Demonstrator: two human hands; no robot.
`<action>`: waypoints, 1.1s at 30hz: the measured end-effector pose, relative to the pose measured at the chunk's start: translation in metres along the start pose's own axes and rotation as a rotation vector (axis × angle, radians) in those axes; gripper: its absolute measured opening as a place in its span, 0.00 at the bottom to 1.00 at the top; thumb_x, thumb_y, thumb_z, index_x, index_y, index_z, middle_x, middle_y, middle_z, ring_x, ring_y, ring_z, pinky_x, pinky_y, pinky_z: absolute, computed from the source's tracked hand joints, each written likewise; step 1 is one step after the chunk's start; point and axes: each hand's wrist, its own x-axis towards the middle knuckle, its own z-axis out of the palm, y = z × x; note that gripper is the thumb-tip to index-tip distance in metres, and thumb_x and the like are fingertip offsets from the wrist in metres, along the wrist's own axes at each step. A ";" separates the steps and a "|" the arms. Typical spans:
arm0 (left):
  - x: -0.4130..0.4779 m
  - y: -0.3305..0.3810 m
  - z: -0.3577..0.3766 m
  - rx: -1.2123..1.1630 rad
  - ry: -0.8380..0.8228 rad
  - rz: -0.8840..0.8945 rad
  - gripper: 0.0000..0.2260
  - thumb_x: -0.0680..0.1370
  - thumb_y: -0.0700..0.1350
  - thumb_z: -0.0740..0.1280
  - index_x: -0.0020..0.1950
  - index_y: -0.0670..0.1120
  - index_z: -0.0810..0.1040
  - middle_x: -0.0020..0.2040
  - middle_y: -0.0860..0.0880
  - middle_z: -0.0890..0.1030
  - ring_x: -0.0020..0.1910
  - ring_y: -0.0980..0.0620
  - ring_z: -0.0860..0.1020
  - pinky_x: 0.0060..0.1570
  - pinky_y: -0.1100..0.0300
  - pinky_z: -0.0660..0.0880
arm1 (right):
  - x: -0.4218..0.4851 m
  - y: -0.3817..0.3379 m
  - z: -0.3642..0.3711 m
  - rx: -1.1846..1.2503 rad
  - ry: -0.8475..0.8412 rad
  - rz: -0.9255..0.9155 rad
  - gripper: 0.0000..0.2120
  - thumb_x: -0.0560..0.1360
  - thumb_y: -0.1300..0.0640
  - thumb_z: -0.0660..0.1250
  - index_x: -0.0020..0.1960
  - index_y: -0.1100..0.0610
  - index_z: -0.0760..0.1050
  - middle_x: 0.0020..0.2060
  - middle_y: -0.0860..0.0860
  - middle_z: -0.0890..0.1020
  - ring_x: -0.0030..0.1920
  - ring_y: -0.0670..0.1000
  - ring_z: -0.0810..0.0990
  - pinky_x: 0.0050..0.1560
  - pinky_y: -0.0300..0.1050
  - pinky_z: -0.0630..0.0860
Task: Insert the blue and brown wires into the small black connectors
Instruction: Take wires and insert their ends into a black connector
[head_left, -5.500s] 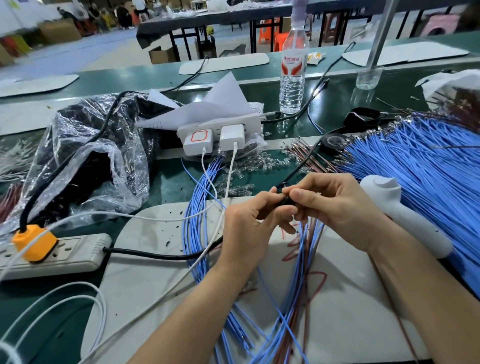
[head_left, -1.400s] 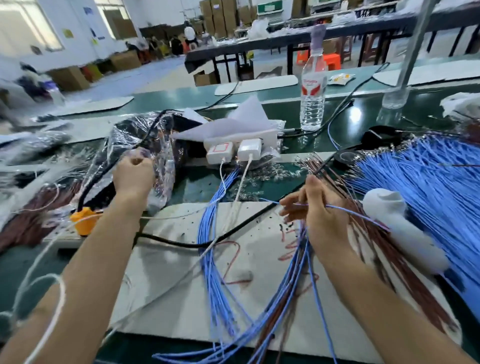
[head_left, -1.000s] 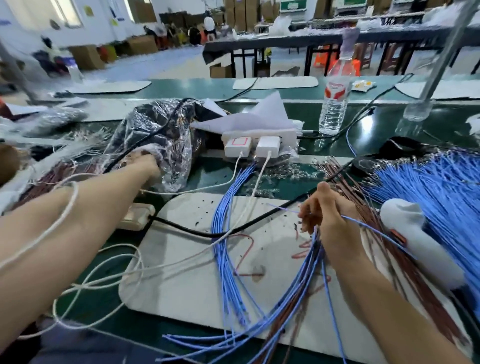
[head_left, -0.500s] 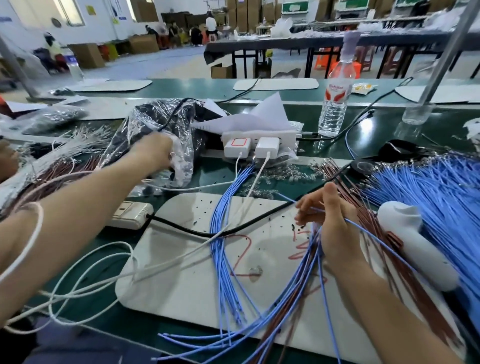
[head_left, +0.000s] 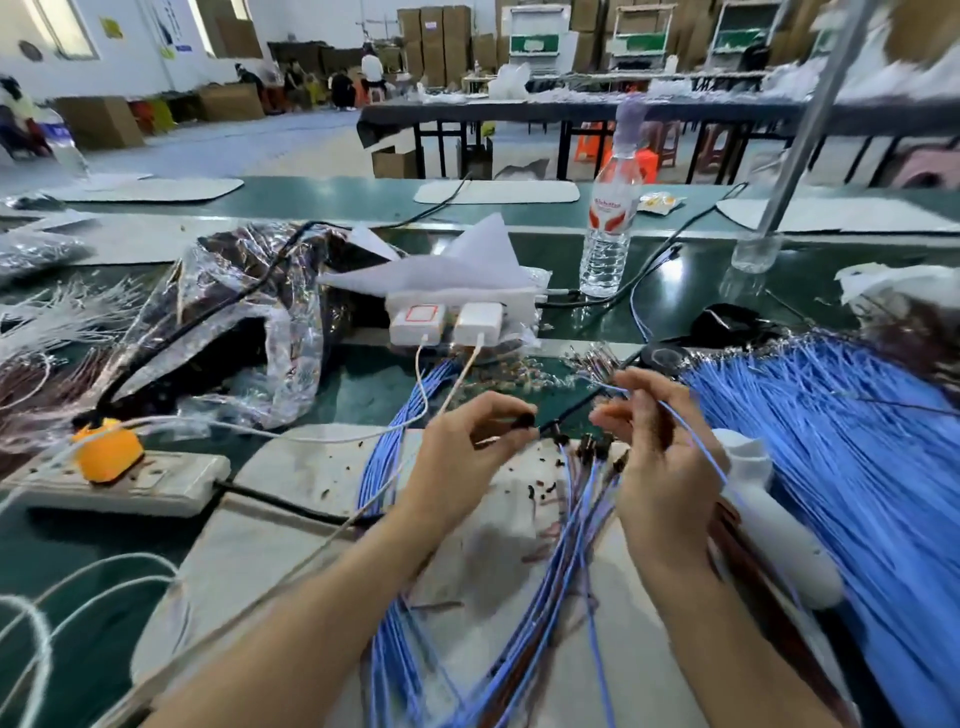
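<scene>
One small black connector is pinched between the thumb and fingertips of the left hand, raised above the pale work mat. Just to the right of those fingers, the right hand has its fingers curled round a single blue wire, whose far end runs out past the fingertips. That end and the connector are near each other but apart.

Below the gap between the two sets of fingers lies a sheaf of blue and brown wires, several capped with black connectors, trailing back across the mat toward the wrists. Outside the right fingers lie a white handheld tool and a thick fan of loose blue wires.

Beyond the fingertips, on the dark green bench, are two white chargers, a water bottle and a crumpled plastic bag. A power strip with an orange plug lies out past the left fingers.

The room behind is a large hall with stacked cardboard boxes, a long table and blurred seated people.
</scene>
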 end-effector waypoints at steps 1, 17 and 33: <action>0.000 -0.003 0.000 -0.010 0.002 0.002 0.10 0.72 0.40 0.74 0.48 0.53 0.81 0.44 0.55 0.84 0.46 0.58 0.83 0.49 0.66 0.75 | 0.000 -0.004 0.000 -0.017 -0.018 -0.050 0.09 0.82 0.55 0.57 0.53 0.44 0.73 0.43 0.44 0.83 0.35 0.47 0.82 0.38 0.42 0.80; 0.000 -0.006 0.001 0.043 -0.056 0.037 0.10 0.72 0.37 0.73 0.49 0.49 0.82 0.36 0.62 0.80 0.33 0.63 0.77 0.36 0.73 0.71 | -0.018 -0.022 0.001 -0.031 -0.152 -0.444 0.10 0.84 0.50 0.50 0.51 0.39 0.67 0.38 0.54 0.77 0.33 0.51 0.79 0.35 0.44 0.74; -0.003 -0.001 0.002 0.124 -0.064 0.115 0.11 0.73 0.38 0.73 0.51 0.51 0.83 0.38 0.62 0.78 0.35 0.61 0.77 0.39 0.66 0.76 | -0.019 -0.019 0.001 -0.097 -0.201 -0.361 0.13 0.84 0.49 0.50 0.47 0.51 0.70 0.34 0.47 0.74 0.32 0.49 0.78 0.34 0.43 0.72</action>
